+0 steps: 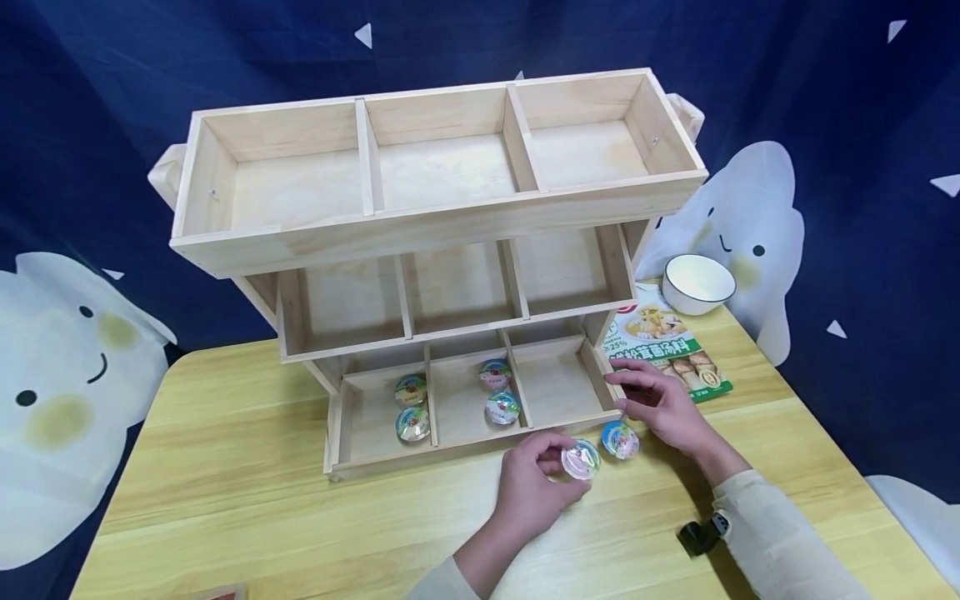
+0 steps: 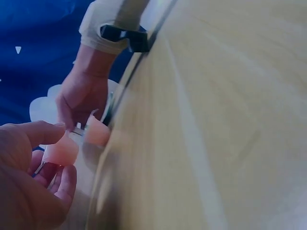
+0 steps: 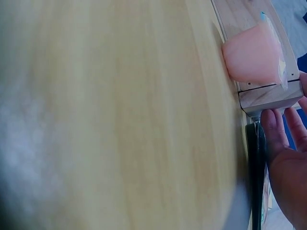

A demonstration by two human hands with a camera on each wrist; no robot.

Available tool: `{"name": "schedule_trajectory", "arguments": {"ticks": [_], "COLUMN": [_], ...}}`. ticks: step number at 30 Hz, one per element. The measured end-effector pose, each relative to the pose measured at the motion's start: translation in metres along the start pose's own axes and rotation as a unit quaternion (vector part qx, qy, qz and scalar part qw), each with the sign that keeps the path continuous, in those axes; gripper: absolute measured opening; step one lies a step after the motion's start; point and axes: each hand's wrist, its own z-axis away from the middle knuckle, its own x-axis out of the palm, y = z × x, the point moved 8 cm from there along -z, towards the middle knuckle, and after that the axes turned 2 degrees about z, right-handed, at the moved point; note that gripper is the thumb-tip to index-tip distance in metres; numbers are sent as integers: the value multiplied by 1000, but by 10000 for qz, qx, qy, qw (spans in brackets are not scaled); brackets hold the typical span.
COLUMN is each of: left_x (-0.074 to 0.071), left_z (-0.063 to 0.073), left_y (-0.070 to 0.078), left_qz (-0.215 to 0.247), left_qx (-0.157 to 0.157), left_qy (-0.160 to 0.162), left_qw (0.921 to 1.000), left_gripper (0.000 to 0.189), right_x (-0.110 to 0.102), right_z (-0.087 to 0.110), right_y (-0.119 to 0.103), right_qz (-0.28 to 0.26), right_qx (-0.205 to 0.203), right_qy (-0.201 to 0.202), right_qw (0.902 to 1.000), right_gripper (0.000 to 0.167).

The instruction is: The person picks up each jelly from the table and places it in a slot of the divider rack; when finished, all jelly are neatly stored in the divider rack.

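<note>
My left hand (image 1: 534,479) pinches a jelly cup (image 1: 581,460) with a shiny foil lid, just in front of the shelf's bottom tray. In the left wrist view this cup (image 2: 62,151) shows pink sides between thumb and fingers. A second pink jelly cup (image 1: 620,440) with a blue lid stands on the table by the tray's right front corner. My right hand (image 1: 663,406) is just behind that cup, its fingertips at the right end of the wooden shelf (image 1: 442,225). In the right wrist view, those fingers (image 3: 273,127) are extended beside the wooden corner, with nothing held.
The shelf has three tiers of three compartments. Two jelly cups (image 1: 412,423) sit in the bottom left compartment and two (image 1: 502,407) in the bottom middle. Right of the shelf lie a green-and-white food packet (image 1: 708,377) and a white bowl (image 1: 698,285). A blue curtain (image 1: 300,50) hangs behind.
</note>
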Motion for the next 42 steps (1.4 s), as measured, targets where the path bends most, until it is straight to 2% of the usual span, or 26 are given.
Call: {"name": "schedule_trajectory", "arguments": {"ticks": [9,18,23,28,34,42], "left_x": [-6,-11,-14,-15,-18,-14], "left_z": [-8,-29,-41,-59,-79,-100], "left_y": [19,45,56,55,46,37], "left_qz": [256,379,263,290,195,180], "left_qx": [-21,347,333,167,-38,-30], "left_qy": [-82,-36,44,136,454,833], "left_qw": [9996,9987,9991,9993,9988,9964], "left_gripper": [48,47,45,45,46,42], "right_x": [0,0,0,0,0,0], "right_z": [0,0,0,-1,-2,-2], "right_y": [2,5,5,5,4,3], "right_qz": [-47,-78,-139,-107,-75,-30], "right_qx": [32,113,144,125,2,28], "right_qy": [-25,-49,-74,-49,-15,-26], "right_qw": [10000,9999,9998,9999,10000,10000], "right_gripper": [34,35,34,35,34,34]}}
